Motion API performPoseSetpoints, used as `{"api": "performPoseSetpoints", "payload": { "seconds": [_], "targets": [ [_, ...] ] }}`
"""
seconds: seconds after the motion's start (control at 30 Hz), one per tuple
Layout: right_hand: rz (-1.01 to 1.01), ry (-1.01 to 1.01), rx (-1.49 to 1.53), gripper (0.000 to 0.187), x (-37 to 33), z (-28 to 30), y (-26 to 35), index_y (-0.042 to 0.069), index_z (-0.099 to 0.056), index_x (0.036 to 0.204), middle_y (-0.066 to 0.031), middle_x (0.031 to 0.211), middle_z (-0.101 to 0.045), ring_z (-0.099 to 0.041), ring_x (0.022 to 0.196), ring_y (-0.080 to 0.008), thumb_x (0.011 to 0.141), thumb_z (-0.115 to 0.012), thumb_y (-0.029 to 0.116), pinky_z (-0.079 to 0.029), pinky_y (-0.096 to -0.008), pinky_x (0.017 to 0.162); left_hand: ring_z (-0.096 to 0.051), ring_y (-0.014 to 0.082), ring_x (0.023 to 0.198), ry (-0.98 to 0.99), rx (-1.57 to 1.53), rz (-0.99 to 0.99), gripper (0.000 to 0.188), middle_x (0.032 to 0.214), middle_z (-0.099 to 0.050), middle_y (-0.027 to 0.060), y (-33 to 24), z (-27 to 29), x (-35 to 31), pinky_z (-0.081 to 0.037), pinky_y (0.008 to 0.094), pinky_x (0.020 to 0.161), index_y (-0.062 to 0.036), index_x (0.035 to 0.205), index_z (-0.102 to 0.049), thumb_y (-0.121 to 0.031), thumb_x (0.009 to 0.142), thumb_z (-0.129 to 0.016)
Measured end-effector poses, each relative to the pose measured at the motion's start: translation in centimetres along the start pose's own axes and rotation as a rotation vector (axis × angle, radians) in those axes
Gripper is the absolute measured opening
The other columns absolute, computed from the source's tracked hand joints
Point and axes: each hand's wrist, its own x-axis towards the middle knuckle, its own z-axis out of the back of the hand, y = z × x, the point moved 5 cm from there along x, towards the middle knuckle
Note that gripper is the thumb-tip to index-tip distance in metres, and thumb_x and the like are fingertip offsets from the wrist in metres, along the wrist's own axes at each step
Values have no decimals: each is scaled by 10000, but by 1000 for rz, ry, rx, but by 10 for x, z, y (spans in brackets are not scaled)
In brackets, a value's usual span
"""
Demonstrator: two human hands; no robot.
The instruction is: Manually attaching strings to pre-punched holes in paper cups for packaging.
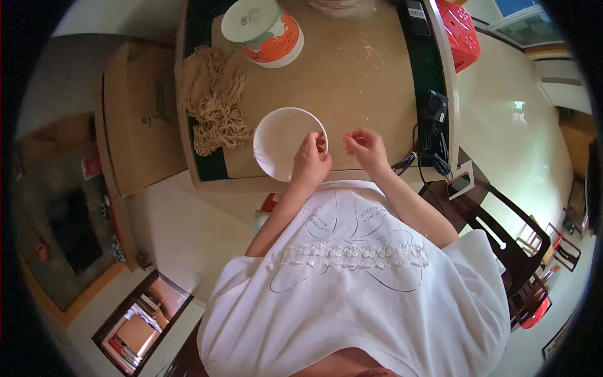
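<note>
A white bowl (pixel 276 141) is at the near edge of the table, left of centre. My left hand (pixel 311 160) is at its right rim, fingers bent together in front of the rim; whatever they pinch is hidden. To the right, just apart from the bowl, my right hand (pixel 367 149) has its fingertips drawn together over the brown tabletop sheet (pixel 333 81). If it holds anything, it is too small to make out. Tiny reddish bits (pixel 370 56) lie scattered on the sheet farther off.
A tangled heap of beige string (pixel 213 100) lies at the left edge. Behind it stands a round tub with a pale lid (pixel 251 22). Black adapters and cables (pixel 434 141) line the right edge, with a red stool (pixel 458 38) beyond. A cardboard box (pixel 141 119) stands left.
</note>
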Motion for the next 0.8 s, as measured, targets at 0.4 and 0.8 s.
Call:
{"api": "performPoseSetpoints", "payload": {
  "seconds": [0.4,0.8],
  "targets": [
    [405,47,-89,103,-12,-52,46,-6,-579,920,-51,927,-605,-603,865,-130,826,-619,8,-518,-267,758,-600,72,714,-50,-462,339,133,807,-655,25,11,37,3,-479,224,632,27,932,-635,-44,827,-595],
    [567,-17,-145,111,-23,-54,64,-1,-592,878,-91,885,-585,-607,804,-180,785,-652,0,-517,-282,707,-615,80,741,-5,-530,320,104,821,-658,43,-19,42,5,-496,229,635,27,910,-610,-38,836,-574]
  ]
}}
